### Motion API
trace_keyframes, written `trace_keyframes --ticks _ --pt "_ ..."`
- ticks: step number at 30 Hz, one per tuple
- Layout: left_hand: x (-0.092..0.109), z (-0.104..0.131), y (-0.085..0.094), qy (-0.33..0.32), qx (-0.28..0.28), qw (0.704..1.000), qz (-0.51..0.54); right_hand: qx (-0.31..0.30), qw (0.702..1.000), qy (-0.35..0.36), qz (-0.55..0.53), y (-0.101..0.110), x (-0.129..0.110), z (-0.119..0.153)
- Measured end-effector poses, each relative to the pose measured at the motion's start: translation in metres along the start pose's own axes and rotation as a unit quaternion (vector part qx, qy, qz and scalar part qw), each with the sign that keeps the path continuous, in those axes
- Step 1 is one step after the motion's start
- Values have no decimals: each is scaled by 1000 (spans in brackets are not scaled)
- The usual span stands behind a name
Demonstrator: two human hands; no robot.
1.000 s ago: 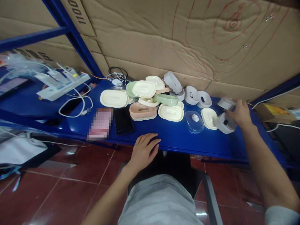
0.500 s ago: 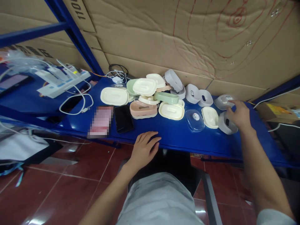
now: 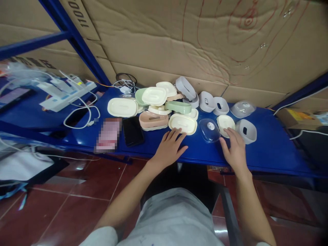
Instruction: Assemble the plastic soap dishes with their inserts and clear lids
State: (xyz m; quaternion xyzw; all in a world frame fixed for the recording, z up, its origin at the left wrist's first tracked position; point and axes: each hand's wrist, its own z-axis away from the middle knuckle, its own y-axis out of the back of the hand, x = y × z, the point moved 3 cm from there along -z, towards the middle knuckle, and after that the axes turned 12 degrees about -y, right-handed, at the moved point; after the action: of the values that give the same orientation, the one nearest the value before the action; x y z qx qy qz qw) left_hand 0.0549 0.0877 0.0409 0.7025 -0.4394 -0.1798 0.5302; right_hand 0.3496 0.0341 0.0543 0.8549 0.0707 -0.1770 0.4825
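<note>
My left hand (image 3: 169,147) is open, fingers spread, its tips at the front edge of a cream oval plastic tray (image 3: 183,123); whether they touch it I cannot tell. My right hand (image 3: 234,150) is open too, with fingertips over the near edge of another cream tray (image 3: 225,123). Left of that hand lies a clear plastic lid (image 3: 209,130) with a round sticker. A grey oval box (image 3: 251,132) with a dark slot stands just to its right. Behind it sits a second clear lid (image 3: 243,109). Two more grey boxes (image 3: 206,102) stand farther back.
A pile of cream, green and pink box parts (image 3: 153,118) covers the middle of the blue table (image 3: 276,150). A black phone (image 3: 132,131) and a phone with a blurred screen (image 3: 109,135) lie left. Beyond are a power strip (image 3: 69,95) and cables; cardboard (image 3: 159,44) stands behind.
My right hand has come left and nearer, from the clear lid and grey box at the far right to the cream tray. My left hand has moved right and forward.
</note>
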Motion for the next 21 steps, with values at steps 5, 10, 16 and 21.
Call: trace_keyframes --ticks 5,10,16,21 --pt "4 38 13 -16 21 999 24 -17 999 -23 28 1 33 11" --pt "11 64 28 -20 37 998 54 -2 999 -26 27 -2 15 21" --pt "17 69 37 37 182 971 149 -30 998 51 11 -5 -18 29" --pt "8 65 26 258 327 811 411 -17 1000 12 -8 -1 -9 30"
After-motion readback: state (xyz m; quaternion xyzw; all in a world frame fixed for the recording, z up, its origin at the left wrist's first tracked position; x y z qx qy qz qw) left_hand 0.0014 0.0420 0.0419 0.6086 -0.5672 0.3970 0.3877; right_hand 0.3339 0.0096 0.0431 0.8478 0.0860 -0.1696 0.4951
